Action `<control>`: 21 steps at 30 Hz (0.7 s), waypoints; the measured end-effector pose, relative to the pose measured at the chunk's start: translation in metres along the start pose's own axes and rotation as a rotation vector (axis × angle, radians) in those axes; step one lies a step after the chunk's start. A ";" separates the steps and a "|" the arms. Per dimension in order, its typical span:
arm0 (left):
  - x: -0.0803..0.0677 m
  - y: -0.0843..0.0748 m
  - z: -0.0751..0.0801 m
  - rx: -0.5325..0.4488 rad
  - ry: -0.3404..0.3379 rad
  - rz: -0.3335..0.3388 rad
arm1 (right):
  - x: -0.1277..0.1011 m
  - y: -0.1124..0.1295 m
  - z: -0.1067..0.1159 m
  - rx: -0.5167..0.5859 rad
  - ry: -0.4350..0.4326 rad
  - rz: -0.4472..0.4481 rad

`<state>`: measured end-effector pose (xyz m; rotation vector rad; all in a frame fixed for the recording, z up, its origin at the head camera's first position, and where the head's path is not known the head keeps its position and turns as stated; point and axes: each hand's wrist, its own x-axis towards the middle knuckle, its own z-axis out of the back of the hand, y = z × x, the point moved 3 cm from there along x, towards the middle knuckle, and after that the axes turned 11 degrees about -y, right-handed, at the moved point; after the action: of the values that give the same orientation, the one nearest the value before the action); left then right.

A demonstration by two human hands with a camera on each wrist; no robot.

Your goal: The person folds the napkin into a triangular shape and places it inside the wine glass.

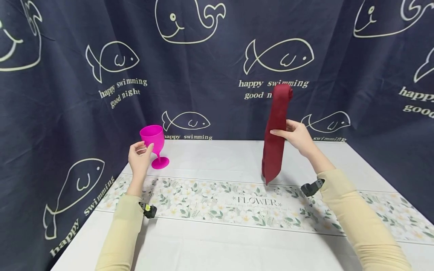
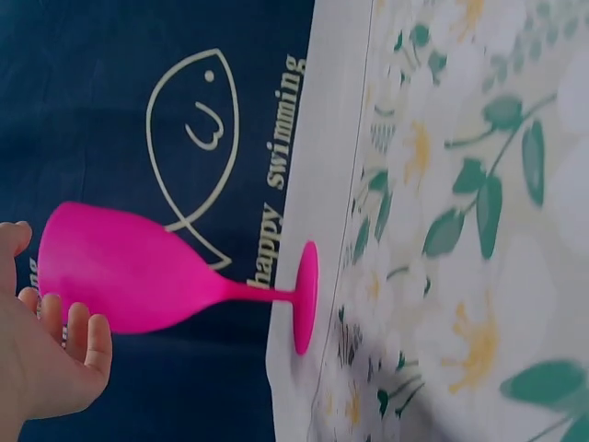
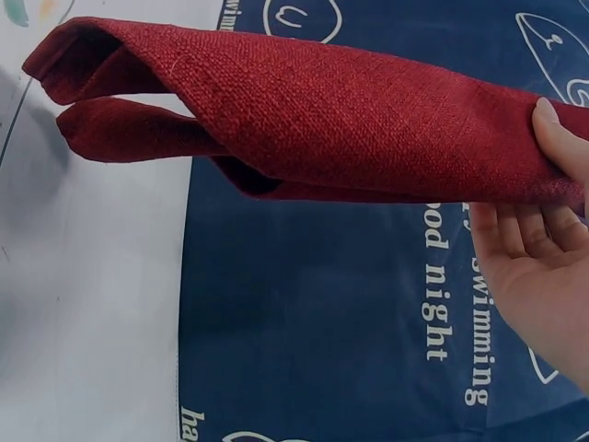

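A pink plastic goblet (image 1: 153, 138) stands upright at the far left of the table, close to the curtain. My left hand (image 1: 141, 151) is beside its bowl, fingers loosely curled and fingertips at the bowl's side. In the left wrist view the goblet (image 2: 138, 272) lies between thumb and fingers of the left hand (image 2: 51, 318), which are not closed around it. My right hand (image 1: 287, 132) pinches a folded dark red cloth (image 1: 275, 150) and holds it upright, its lower tip just at the table. The right wrist view shows the cloth (image 3: 340, 120) held between thumb and fingers (image 3: 515, 226).
The table (image 1: 217, 158) has a white cover with a floral runner (image 1: 237, 205) marked FLOWER across its middle. A dark blue curtain (image 1: 210, 75) with fish drawings closes in the back and both sides. Small cameras sit on both wrists.
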<state>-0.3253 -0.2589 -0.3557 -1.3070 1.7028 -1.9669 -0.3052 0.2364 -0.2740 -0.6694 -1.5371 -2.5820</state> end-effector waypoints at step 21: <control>0.023 0.014 -0.016 0.170 0.181 0.079 | 0.002 -0.013 0.009 0.025 0.014 -0.024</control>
<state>-0.3550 -0.2676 -0.3560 -1.0170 1.5940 -2.1858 -0.3077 0.2513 -0.2801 -0.6326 -1.5798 -2.5742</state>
